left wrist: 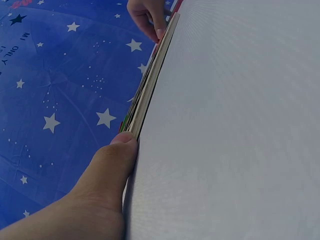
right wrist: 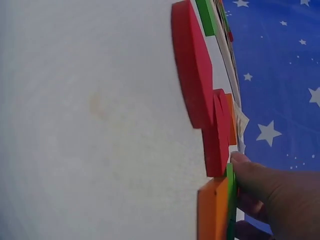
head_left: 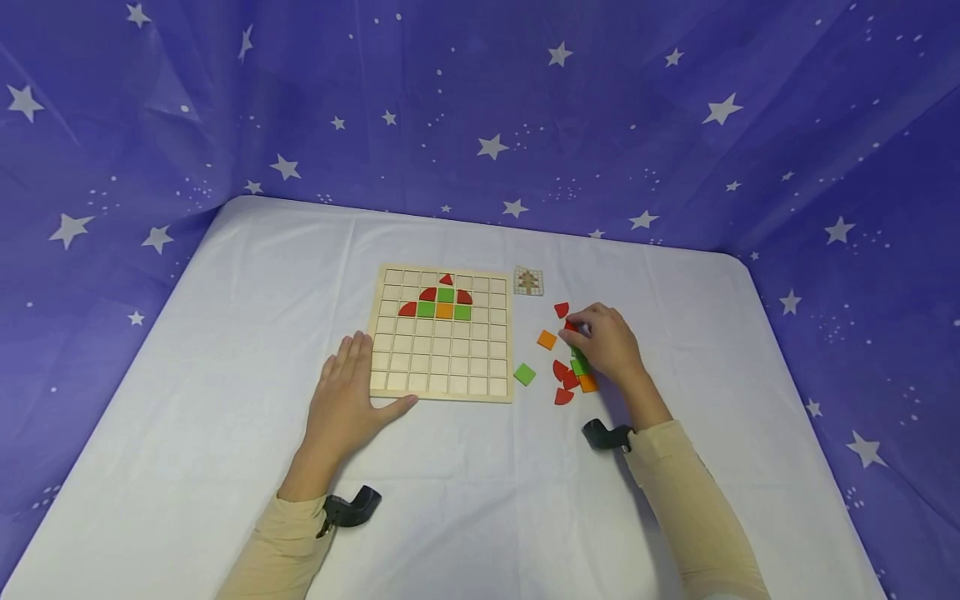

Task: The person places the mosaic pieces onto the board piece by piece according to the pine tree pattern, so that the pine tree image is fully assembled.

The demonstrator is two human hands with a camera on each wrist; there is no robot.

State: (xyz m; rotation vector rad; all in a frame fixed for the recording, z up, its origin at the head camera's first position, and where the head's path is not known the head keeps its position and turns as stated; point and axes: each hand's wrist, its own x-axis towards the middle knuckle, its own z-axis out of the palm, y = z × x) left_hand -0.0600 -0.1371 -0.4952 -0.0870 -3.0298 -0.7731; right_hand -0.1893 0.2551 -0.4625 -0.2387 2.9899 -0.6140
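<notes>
My left hand (head_left: 343, 410) lies flat at the near left corner of a wooden grid board (head_left: 441, 364), fingers straight along its left side and thumb on the front edge. On the board's upper cells sits an arrangement of red quarter-round pieces, green squares, an orange square (head_left: 445, 311) and a red triangle-like piece (head_left: 446, 280) on top. Right of the board, my right hand (head_left: 611, 346) pinches a red piece (head_left: 571, 326) between thumb and forefinger. Beneath and beside that hand lie green squares (head_left: 579, 367), an orange square (head_left: 588, 383) and red quarter-rounds (head_left: 564, 397).
A small pattern card (head_left: 528, 282) with a tree figure lies by the board's far right corner. Between board and right hand are a loose green square (head_left: 524, 374) and orange square (head_left: 547, 339). A white cloth (head_left: 465, 500) covers the table, with a starry purple curtain (head_left: 420, 100) behind.
</notes>
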